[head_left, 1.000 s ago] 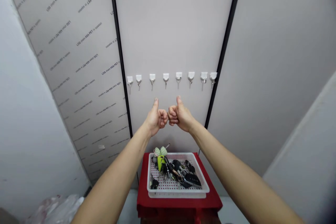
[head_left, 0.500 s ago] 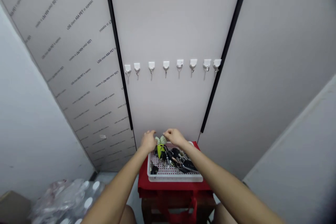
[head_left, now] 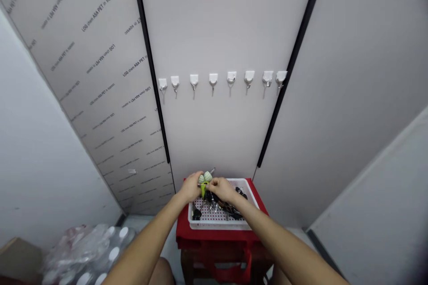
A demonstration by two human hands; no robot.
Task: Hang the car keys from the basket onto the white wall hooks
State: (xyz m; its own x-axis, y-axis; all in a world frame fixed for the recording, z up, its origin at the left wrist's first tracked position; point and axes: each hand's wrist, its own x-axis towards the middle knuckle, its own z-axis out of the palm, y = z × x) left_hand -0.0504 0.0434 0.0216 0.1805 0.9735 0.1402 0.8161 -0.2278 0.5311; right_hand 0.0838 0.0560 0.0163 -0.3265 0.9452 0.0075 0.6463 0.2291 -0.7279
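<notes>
A white perforated plastic tray (head_left: 219, 224) holds a heap of keys and black car fobs (head_left: 227, 208). At its back left stands a lime-green key holder (head_left: 203, 189) beneath pale green fabric charms (head_left: 207, 176). My left hand (head_left: 191, 187) and my right hand (head_left: 222, 189) meet around that holder, fingers curled close to it. Those fingers hide the contact, so I cannot see whether either hand grips it. My right wrist and forearm cover part of the key heap.
A row of several white adhesive hooks (head_left: 213, 79) runs across the pale wall panel (head_left: 214, 22) above the tray. The tray rests on a red cloth (head_left: 182, 231) over a stool. Plastic-wrapped bottles (head_left: 96, 249) lie at the lower left, by a cardboard box (head_left: 20, 258).
My hands have come down from the raised thumbs-up pose to the tray and closed in on the green key holder. The view has tilted, lowering the hooks in the picture less than the tray.
</notes>
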